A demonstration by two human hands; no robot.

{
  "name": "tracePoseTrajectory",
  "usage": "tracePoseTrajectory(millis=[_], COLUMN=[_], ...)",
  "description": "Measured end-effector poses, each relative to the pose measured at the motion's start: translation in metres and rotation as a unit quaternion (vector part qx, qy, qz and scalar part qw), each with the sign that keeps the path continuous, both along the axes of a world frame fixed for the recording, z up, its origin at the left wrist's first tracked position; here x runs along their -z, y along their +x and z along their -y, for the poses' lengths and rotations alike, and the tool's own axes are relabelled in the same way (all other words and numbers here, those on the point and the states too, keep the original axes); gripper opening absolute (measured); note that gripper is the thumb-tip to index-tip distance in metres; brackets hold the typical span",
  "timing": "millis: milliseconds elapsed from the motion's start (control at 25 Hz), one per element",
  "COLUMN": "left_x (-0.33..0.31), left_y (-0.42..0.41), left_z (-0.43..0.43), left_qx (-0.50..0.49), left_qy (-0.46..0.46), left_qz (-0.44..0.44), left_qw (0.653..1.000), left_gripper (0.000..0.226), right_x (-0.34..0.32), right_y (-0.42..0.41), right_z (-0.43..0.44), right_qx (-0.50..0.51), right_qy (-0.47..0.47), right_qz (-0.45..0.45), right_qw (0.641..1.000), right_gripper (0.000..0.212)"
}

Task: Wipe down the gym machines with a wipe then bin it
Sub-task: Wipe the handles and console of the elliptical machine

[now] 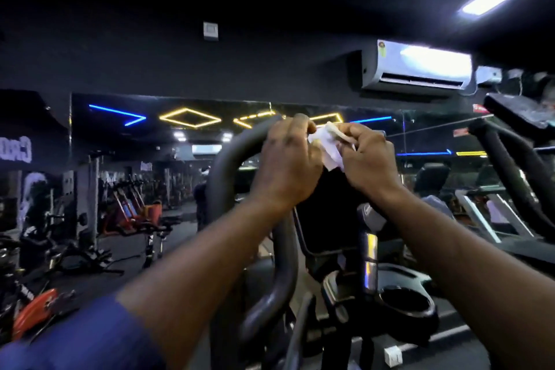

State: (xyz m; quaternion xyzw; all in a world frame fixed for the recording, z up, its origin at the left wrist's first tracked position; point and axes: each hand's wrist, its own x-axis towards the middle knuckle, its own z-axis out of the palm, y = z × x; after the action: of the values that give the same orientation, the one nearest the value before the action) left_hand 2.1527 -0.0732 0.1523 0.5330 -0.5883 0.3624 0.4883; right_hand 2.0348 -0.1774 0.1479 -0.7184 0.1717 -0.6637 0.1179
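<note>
White crumpled wipe (pixel 326 149) pinched between both hands' fingers (pixel 301 126)

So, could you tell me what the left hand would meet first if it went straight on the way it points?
Probably the grey handlebar that curves just beyond the left hand, which pinches the wipe; depth is unclear.

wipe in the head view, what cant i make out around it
Head view:
Wipe: mostly covered by the left hand and right hand pinching it; contact with the handle unclear.
Dark panel behind the hands: unlit, partly hidden by them.
Wall lettering: cut off by the left edge.
</note>
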Motion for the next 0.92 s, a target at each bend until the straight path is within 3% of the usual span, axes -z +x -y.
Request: tracePoseTrajectory(millis=[80, 200, 280, 360, 480, 600, 720, 800, 880, 920], left_x=[-0.037, -0.070, -0.069, -0.058, -0.050, -0.052, -0.048, -0.048, -0.048, -0.049], left_y=[0.034, 0.071, 0.083, 0.088, 0.096, 0.098, 0.101, 0.102, 0.101, 0.100], left_z=[-0.018, -0.034, -0.033, -0.031, -0.026, -0.024, -0.024, -0.022, -0.022, -0.022], left_qx=[-0.115, -0.225, -0.130, 0.000, 0.005, 0.008, 0.013, 0.018, 0.020, 0.022], left_qy=[0.006, 0.145, 0.231, 0.238, 0.209, 0.206, 0.206, 0.201, 0.197, 0.194], left_qz=[0.040, -0.017, -0.132, -0.256, -0.254, -0.251, -0.249, -0.255, -0.266, -0.269], left_qw=[0.993, 0.963, 0.955, 0.937, 0.944, 0.946, 0.946, 0.946, 0.943, 0.943], left_gripper=[0.019, 0.043, 0.053, 0.056, 0.054, 0.053, 0.052, 0.049, 0.049, 0.049], right_x=[-0.033, -0.068, -0.072, -0.061, -0.060, -0.085, -0.089, -0.077, -0.069, -0.068], right_y=[0.015, 0.049, 0.080, 0.102, 0.106, 0.114, 0.124, 0.127, 0.130, 0.130], right_z=[-0.007, -0.018, -0.023, -0.024, -0.018, -0.015, -0.023, -0.030, -0.033, -0.032], right_qx=[-0.005, 0.001, -0.021, -0.046, -0.077, -0.105, -0.178, -0.285, -0.328, -0.300], right_qy=[0.004, -0.018, -0.055, -0.067, -0.053, 0.027, 0.158, 0.289, 0.303, 0.266], right_qz=[0.034, 0.057, -0.021, -0.087, -0.091, -0.127, -0.039, 0.059, 0.127, 0.135], right_qw=[0.999, 0.998, 0.998, 0.993, 0.991, 0.986, 0.970, 0.912, 0.885, 0.906], right_gripper=[0.033, 0.040, 0.036, 0.027, 0.021, 0.032, 0.021, 0.016, 0.015, 0.019])
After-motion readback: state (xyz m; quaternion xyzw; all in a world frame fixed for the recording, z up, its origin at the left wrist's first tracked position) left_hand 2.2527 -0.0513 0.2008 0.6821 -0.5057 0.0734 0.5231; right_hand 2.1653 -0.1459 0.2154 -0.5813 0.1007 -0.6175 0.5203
